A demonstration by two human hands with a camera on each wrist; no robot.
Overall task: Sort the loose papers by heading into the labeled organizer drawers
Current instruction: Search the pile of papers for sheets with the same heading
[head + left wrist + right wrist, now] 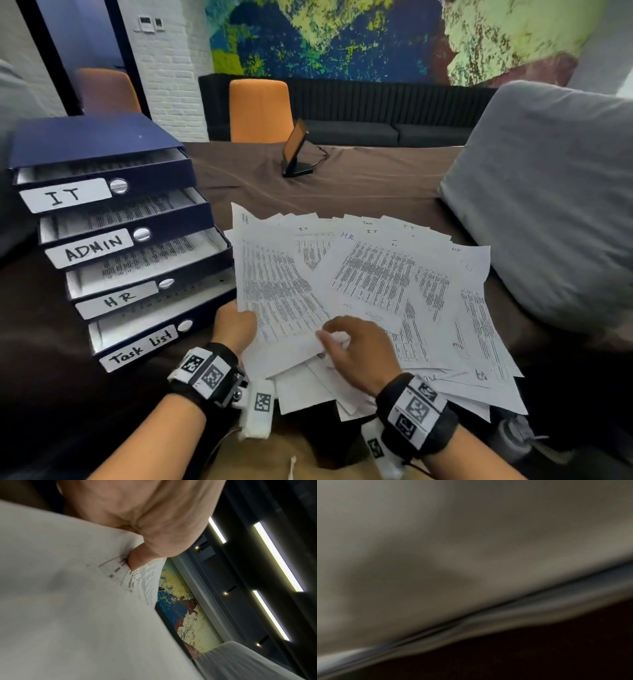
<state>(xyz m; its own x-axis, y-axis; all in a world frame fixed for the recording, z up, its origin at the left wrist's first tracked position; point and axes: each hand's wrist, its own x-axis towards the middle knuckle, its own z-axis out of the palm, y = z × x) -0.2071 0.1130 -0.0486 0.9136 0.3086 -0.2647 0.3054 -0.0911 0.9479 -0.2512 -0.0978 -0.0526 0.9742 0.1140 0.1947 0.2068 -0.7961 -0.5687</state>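
Papers (376, 284) fanned on the brown table (359, 178) beside the drawer organizer (113, 233), left hand (234, 325) pinching one printed sheet (274, 291) by its edge, right hand (356, 349) loosely curled, fingertips on the pile

Four labelled drawers (113, 240) stand stacked left of the left hand (234, 325). Two orange chairs (260, 109), one tablet stand (297, 150) and one grey cushion (548, 205) lie beyond both hands; the loose papers (376, 291) overlap uncountably.
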